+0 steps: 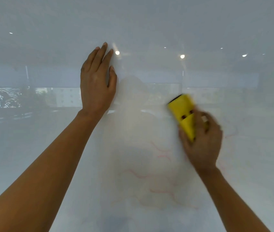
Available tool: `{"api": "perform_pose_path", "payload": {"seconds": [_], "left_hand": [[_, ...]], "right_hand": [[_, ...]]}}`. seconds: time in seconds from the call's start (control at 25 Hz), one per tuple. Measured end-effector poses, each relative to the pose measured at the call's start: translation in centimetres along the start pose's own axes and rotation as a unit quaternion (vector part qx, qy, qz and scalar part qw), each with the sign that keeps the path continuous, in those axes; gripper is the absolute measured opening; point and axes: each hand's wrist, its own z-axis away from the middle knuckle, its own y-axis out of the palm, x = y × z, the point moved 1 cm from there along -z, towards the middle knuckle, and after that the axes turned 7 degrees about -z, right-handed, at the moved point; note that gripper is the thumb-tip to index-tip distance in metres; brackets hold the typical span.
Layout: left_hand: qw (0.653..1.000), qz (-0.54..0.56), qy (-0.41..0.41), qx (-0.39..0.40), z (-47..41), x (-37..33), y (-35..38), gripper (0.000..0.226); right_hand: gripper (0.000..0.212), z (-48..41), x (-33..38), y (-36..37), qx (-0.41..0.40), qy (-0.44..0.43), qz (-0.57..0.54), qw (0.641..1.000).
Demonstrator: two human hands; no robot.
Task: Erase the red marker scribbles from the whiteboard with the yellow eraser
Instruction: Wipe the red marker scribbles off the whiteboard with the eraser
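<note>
A glossy whiteboard (49, 148) fills the whole view. My right hand (203, 139) grips the yellow eraser (183, 113), which has a black pad on its far end and lies against the board; both are blurred by motion. Faint red marker scribbles (162, 153) show below the eraser, with more pale red lines (163, 192) lower down and a few to the right (231, 134). My left hand (96, 82) rests flat on the board up and left of the eraser, fingers together and pointing up, holding nothing.
The board reflects ceiling lights (182, 56), a plant (0, 97) at the left and room furnishings. A smeared, lighter patch (133, 101) spreads between my hands.
</note>
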Motion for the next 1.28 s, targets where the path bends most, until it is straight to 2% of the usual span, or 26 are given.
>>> {"api": "perform_pose_path", "payload": {"seconds": [0.04, 0.12, 0.16, 0.2, 0.28, 0.36, 0.44, 0.52, 0.6, 0.68, 0.76, 0.8, 0.88, 1.0, 1.08, 1.16, 1.24, 1.28], "left_hand": [[1.000, 0.002, -0.006, -0.003, 0.0, -0.2, 0.2, 0.042], [1.000, 0.005, -0.014, -0.008, 0.3, -0.6, 0.5, 0.042], [1.000, 0.004, -0.016, -0.010, 0.4, -0.9, 0.7, 0.043], [1.000, 0.001, -0.019, -0.012, 0.5, -1.0, 0.8, 0.043], [1.000, -0.009, -0.027, -0.012, 0.6, -1.2, 1.1, 0.044], [0.999, -0.017, -0.036, -0.010, 0.7, -1.5, 1.3, 0.046], [0.999, -0.024, -0.045, -0.007, 0.8, -1.9, 1.4, 0.046], [0.998, -0.031, -0.050, -0.001, 1.1, -2.3, 1.5, 0.047], [0.998, -0.040, -0.045, 0.008, 1.5, -2.4, 1.5, 0.047], [0.998, -0.051, -0.033, 0.015, 1.9, -2.3, 1.4, 0.047], [0.997, -0.066, -0.025, 0.016, 2.1, -2.3, 1.5, 0.047], [0.997, -0.072, -0.024, 0.015, 2.1, -2.3, 1.5, 0.047], [0.997, -0.078, -0.026, 0.014, 2.1, -2.3, 1.5, 0.047], [0.997, -0.077, -0.030, 0.010, 2.2, -2.4, 1.4, 0.047], [0.997, -0.075, -0.034, 0.009, 2.2, -2.4, 1.5, 0.047], [0.996, -0.075, -0.036, 0.010, 2.2, -2.5, 1.4, 0.047], [0.996, -0.075, -0.037, 0.011, 2.2, -2.5, 1.4, 0.047], [0.996, -0.074, -0.037, 0.012, 2.2, -2.5, 1.4, 0.047]], "right_hand": [[0.060, -2.0, -1.4, -0.3, -0.042, 0.095, 0.007, 0.995], [0.064, -6.3, -3.0, -0.6, -0.113, 0.273, 0.008, 0.955], [0.065, -7.9, -3.1, -0.5, -0.132, 0.325, 0.016, 0.936], [0.066, -8.9, -2.8, -0.2, -0.137, 0.342, 0.026, 0.929], [0.064, -9.0, -1.1, 0.5, -0.121, 0.265, 0.026, 0.956], [0.061, -6.5, 1.2, 1.2, -0.064, 0.101, 0.005, 0.993], [0.057, -3.5, 2.8, 1.4, 0.010, -0.052, -0.019, 0.998], [0.057, -2.8, 2.4, 1.3, 0.045, -0.134, -0.027, 0.990], [0.057, -3.9, 0.7, 0.9, 0.030, -0.122, -0.012, 0.992], [0.059, -6.6, -1.3, 0.4, -0.033, 0.030, 0.001, 0.999], [0.062, -9.9, -2.3, -0.1, -0.095, 0.212, -0.001, 0.973], [0.062, -11.0, -2.3, -0.1, -0.113, 0.256, 0.006, 0.960], [0.061, -11.8, -1.4, 0.4, -0.112, 0.230, 0.017, 0.967], [0.060, -9.5, 0.8, 1.1, -0.043, 0.057, -0.001, 0.997], [0.058, -7.6, 2.2, 1.4, 0.008, -0.055, -0.019, 0.998], [0.056, -7.5, 2.3, 1.5, 0.030, -0.123, -0.022, 0.992], [0.056, -8.7, 1.1, 1.5, 0.008, -0.106, -0.004, 0.994], [0.057, -9.5, 0.2, 1.3, -0.019, -0.052, 0.007, 0.998]]}}
